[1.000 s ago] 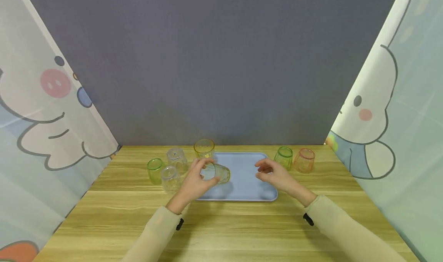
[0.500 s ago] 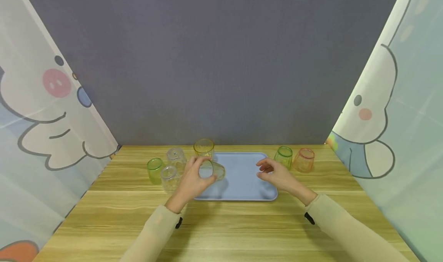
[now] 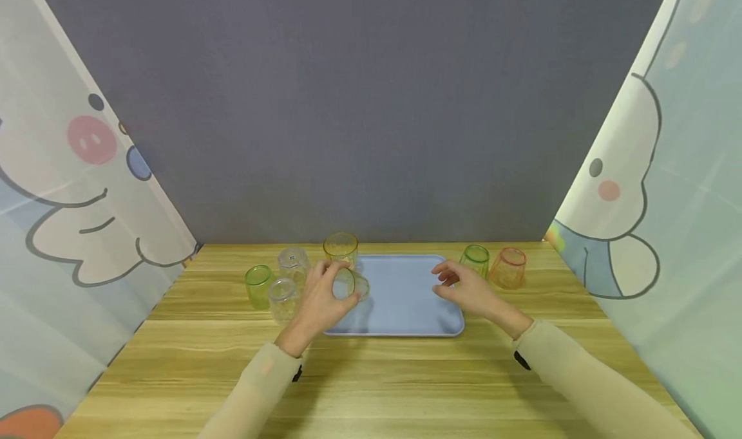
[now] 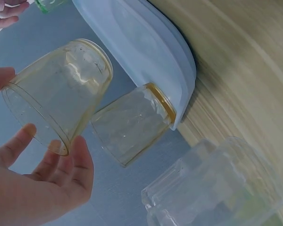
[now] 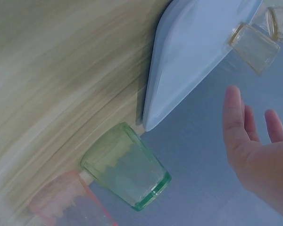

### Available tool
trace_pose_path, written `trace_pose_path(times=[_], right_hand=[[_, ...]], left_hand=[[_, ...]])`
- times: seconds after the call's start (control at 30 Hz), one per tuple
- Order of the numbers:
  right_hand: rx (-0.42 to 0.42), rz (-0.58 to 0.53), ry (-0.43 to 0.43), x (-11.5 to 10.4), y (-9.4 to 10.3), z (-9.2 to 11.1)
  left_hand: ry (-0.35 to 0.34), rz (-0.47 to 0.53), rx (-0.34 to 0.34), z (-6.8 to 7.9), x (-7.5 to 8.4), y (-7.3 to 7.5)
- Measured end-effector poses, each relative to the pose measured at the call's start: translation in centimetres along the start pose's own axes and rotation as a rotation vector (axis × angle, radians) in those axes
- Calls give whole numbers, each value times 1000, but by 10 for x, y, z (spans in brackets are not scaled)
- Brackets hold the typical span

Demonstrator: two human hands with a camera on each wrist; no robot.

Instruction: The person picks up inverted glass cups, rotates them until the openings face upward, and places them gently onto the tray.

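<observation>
My left hand (image 3: 315,304) grips a pale yellow glass (image 3: 362,287) between thumb and fingers, tilted on its side above the left part of a light blue tray (image 3: 411,297). In the left wrist view the fingers are around the mouth end of this glass (image 4: 61,94), and its base points away from the palm. Just behind it, a yellow-rimmed glass (image 3: 341,249) stands mouth up at the tray's back left corner. My right hand (image 3: 469,291) hovers over the tray's right end with fingers loosely bent and holds nothing.
Left of the tray stand two clear glasses (image 3: 294,265) and a green glass (image 3: 259,288). To the right, a green glass (image 3: 478,262) and a pink glass (image 3: 509,270) stand base up. A grey panel (image 3: 371,117) rises behind the wooden table (image 3: 382,387).
My left hand has shifted a little to the left with the pale yellow glass, whose base end now shows less in the head view. The right hand has barely moved.
</observation>
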State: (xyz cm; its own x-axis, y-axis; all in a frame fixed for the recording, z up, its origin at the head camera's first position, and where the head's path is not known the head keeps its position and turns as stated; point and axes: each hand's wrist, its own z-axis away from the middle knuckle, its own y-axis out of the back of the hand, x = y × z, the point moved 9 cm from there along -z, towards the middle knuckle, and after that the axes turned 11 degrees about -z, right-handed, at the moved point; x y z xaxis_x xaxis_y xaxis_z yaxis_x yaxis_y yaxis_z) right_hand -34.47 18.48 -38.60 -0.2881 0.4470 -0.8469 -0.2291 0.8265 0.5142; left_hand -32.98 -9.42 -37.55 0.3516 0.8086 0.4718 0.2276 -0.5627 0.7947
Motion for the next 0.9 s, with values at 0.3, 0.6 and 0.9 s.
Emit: trace_pose_path(times=[0.3, 0.6, 0.9], right_hand=[[8, 37, 3, 3, 3, -2], [20, 48, -23, 4, 11, -5], [37, 68, -52, 10, 18, -9]], left_hand=[[-57, -113, 28, -1, 3, 0], [-51, -174, 15, -4, 0, -2], [-21, -212, -17, -7, -5, -6]])
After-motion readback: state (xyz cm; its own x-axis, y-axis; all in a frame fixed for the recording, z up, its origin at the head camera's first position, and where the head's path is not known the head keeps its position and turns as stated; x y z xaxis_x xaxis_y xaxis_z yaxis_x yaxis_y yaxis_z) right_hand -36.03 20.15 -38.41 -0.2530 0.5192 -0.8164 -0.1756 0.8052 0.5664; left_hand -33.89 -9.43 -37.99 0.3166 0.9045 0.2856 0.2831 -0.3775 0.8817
